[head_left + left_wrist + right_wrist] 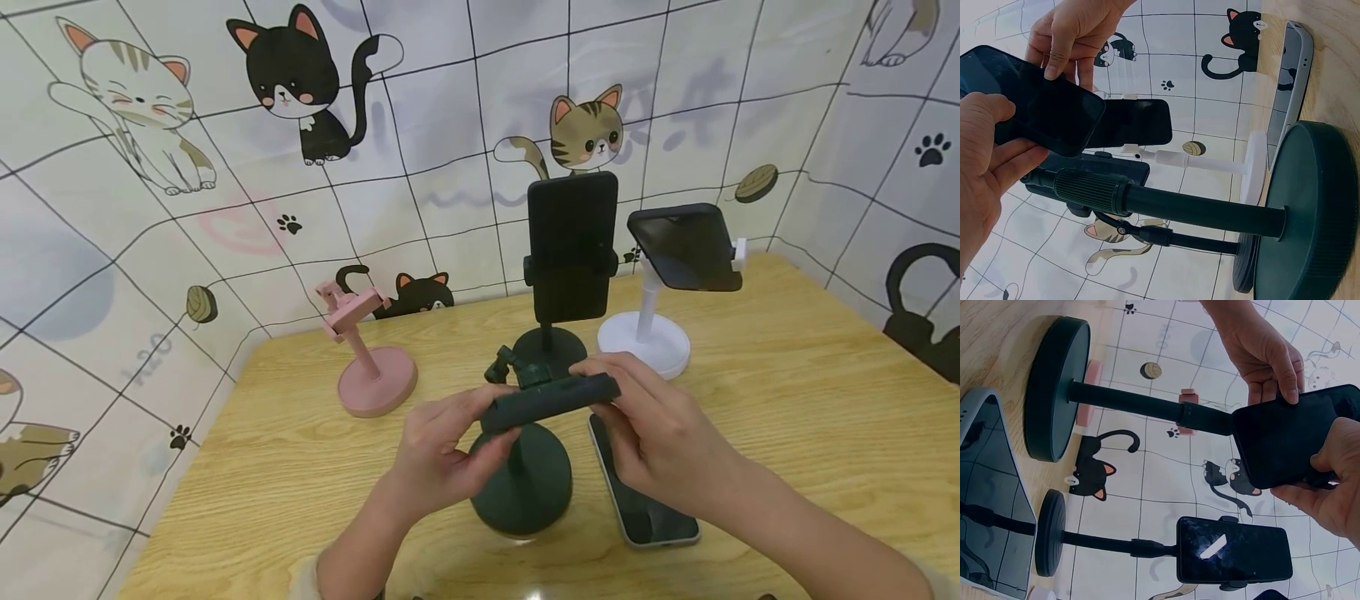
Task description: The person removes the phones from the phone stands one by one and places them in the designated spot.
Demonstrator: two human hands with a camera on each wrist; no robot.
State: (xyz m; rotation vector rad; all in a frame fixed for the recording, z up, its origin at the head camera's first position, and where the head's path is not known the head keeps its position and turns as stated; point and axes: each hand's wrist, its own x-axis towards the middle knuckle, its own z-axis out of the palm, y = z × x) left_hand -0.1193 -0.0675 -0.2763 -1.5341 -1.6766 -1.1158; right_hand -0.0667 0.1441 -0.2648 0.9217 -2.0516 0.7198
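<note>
A black smartphone is held level between both hands, seen edge-on in the head view and screen-first in both wrist views. My left hand pinches its left end, thumb on the screen side. At the other end, my right hand grips it the same way. Below and behind the phone stands a dark green phone stand with a round base and ribbed collar. Part of its clamp shows just past the phone; the rest is hidden by it.
Another phone lies face up beside the green base, under my right hand. A pink stand is at the back left. Behind are a black stand holding an upright phone and a white stand with a tilted phone.
</note>
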